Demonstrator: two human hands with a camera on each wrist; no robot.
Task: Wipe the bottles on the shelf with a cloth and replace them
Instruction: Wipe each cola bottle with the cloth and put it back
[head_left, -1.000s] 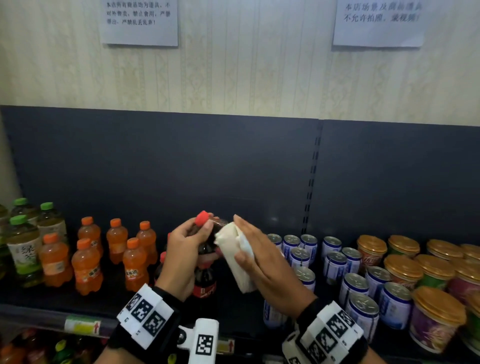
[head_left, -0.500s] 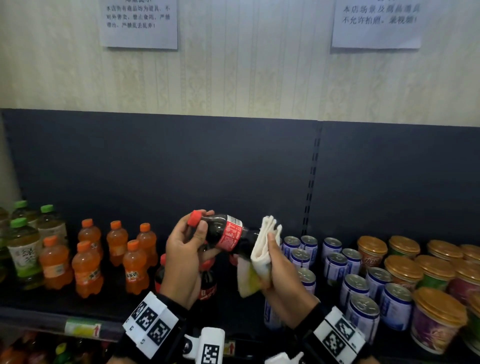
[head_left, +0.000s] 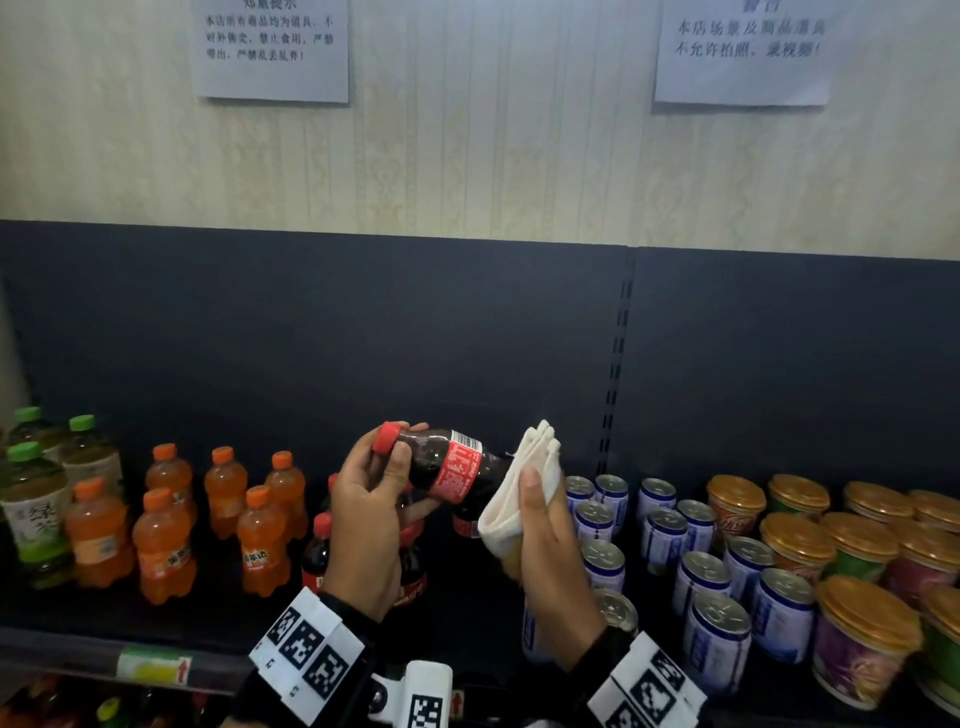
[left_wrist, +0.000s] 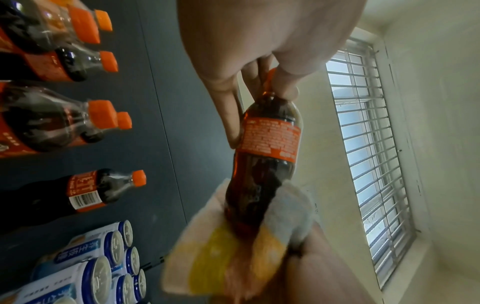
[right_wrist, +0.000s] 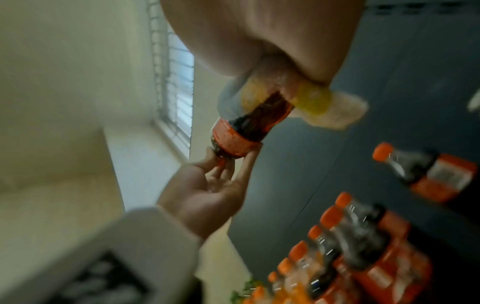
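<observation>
1. The left hand (head_left: 363, 525) is pinching the cola bottle (head_left: 452, 470) at its cap and neck, holding it tilted at frame centre, above the shelf (head_left: 67, 644).
2. The right hand (head_left: 550, 561) is wrapping the cloth (head_left: 519, 493) round the bottle's base, fingers curled.
3. Risk: the light neck pinch is likely allowing slip; a dropped bottle could be toppling the bottles below.

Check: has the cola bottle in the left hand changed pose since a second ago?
Yes. The cola bottle stood upright then; now it lies nearly level, cap toward the orange bottles, base in the cloth near the blue cans.
</observation>
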